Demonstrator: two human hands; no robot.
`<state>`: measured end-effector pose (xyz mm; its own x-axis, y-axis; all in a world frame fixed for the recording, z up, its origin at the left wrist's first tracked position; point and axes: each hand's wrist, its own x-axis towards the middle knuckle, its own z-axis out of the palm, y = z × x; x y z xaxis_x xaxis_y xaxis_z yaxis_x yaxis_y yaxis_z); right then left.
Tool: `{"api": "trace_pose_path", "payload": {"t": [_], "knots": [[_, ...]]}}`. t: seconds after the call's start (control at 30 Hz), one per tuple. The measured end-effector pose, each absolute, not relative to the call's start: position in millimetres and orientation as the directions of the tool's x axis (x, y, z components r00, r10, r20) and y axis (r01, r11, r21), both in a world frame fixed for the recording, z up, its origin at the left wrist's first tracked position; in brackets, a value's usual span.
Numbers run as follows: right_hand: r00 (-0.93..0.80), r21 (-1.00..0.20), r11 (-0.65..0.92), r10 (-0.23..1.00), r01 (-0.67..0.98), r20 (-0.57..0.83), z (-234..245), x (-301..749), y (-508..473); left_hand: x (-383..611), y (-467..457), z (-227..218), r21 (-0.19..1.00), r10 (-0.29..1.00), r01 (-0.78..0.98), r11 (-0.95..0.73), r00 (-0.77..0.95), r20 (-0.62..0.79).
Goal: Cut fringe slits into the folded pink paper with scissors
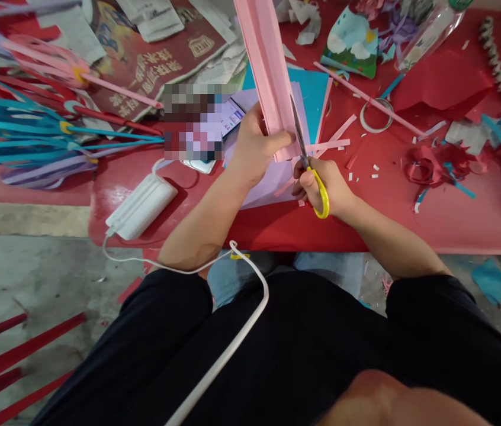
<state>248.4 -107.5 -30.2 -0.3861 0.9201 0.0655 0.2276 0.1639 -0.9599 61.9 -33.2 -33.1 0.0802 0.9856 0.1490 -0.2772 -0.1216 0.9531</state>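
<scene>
My left hand (254,145) grips the lower end of a long folded strip of pink paper (269,71), thumb on top and fingers behind. The strip rises away from me over the table. In my right hand (321,186) is a pair of scissors (323,198) with yellow handles, its blades pointing up along the strip's right edge. Cut pink paper strips (328,144) lie beside the scissors. Beneath both hands are a lilac paper sheet (272,192) and a blue paper sheet (315,97). How far the blades are apart is hard to see.
On the left lie tasselled paper wands in blue (23,133) and pink, near a phone (233,117) and a white power bank (141,206) with a cable. A tape roll (377,115), a plastic bottle (430,35) and red paper scraps (428,168) are on the right.
</scene>
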Motion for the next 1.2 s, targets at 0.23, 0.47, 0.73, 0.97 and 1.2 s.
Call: {"api": "trace_pose_path", "payload": {"t": [0.23, 0.47, 0.73, 0.97, 1.2], "knots": [[-0.351, -0.971, 0.097, 0.936, 0.217, 0.015, -31.5, 246.4, -110.0, 64.0, -17.4, -54.3, 0.954, 0.982, -0.255, -0.155, 0.065, 0.177], [-0.325, -0.966, 0.069, 0.945, 0.251, -0.016, -30.3, 244.9, -109.8, 61.0, -15.2, -50.8, 0.954, 0.978, -0.239, -0.179, 0.067, 0.200], [-0.414, -0.967, 0.093, 0.910, 0.239, -0.015, -29.1, 244.8, -108.9, 59.0, -19.7, -37.9, 0.894, 0.971, -0.380, -0.238, -0.121, 0.207], [-0.457, -0.937, 0.224, 0.886, 0.269, 0.080, -26.9, 246.0, -107.7, 52.3, -24.3, -23.6, 0.880, 0.984, -0.441, -0.179, -0.072, 0.164], [-0.489, -0.899, 0.287, 0.867, 0.330, 0.098, -24.1, 249.5, -105.0, 50.5, -21.0, -30.6, 0.902, 0.982, -0.390, -0.187, -0.071, 0.173]]}}
